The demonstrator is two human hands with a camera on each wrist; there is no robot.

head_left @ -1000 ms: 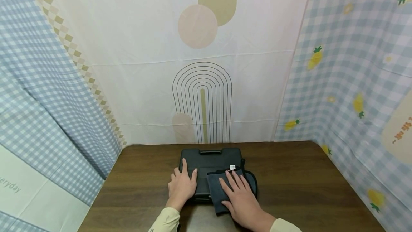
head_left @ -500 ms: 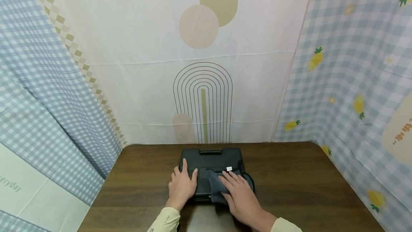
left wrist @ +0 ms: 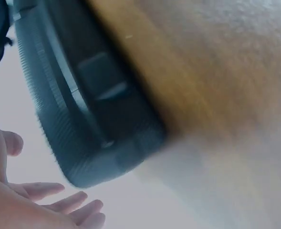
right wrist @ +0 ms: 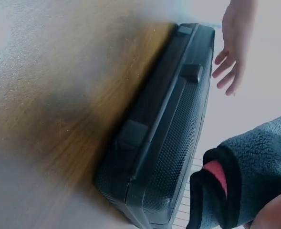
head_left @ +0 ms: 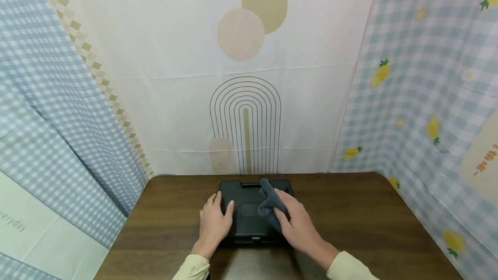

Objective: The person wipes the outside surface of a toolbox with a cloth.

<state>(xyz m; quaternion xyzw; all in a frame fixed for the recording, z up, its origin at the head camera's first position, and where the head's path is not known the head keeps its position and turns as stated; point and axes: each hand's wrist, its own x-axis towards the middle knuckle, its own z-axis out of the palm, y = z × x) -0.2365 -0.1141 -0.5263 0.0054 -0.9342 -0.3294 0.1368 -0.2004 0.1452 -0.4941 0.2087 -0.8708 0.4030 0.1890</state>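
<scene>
A closed black plastic case [head_left: 247, 226] lies flat on the table, its handle toward the wall. Beside its left edge is my left hand [head_left: 214, 224], fingers loosely extended; in the left wrist view a gap shows between those fingers and the case [left wrist: 97, 109]. My right hand [head_left: 298, 224] grips a bunched dark grey-blue cloth [head_left: 269, 204] over the right half of the case. The right wrist view shows the cloth [right wrist: 262, 162] as fluffy, with black edging and a bit of red lining, above the case's textured lid [right wrist: 178, 138].
The brown wooden table [head_left: 171, 215] extends on both sides of the case. A pale printed curtain [head_left: 175, 116] hangs along the back edge, with checked cloths [head_left: 404, 98] at the sides.
My right hand has gone from lying flat on the cloth to gripping it, lifting and bunching it up. More of the lid shows. My left hand has shifted slightly left.
</scene>
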